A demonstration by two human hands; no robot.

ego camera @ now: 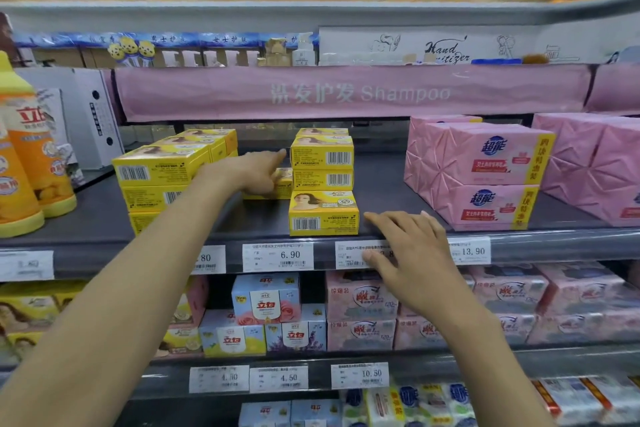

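Yellow soap boxes stand on a dark store shelf [104, 236]. One stack [162, 166] is at the left, and a taller stack [322, 156] is in the middle with a single box [323, 215] in front of it. Between the stacks lies a smaller yellow box [284, 183]. My left hand [256, 173] reaches in and grips it, fingers curled on its left side and index finger stretched out toward the middle stack. My right hand [412, 253] rests on the shelf's front edge with straight fingers, covering a price tag and holding nothing.
Pink wrapped soap packs [485, 177] fill the right of the shelf. Orange detergent bottles [31, 156] stand at the far left. A pink "Shampoo" banner [346, 94] hangs just above. Lower shelves hold more soap boxes [266, 302], with price tags [277, 255] along the edges.
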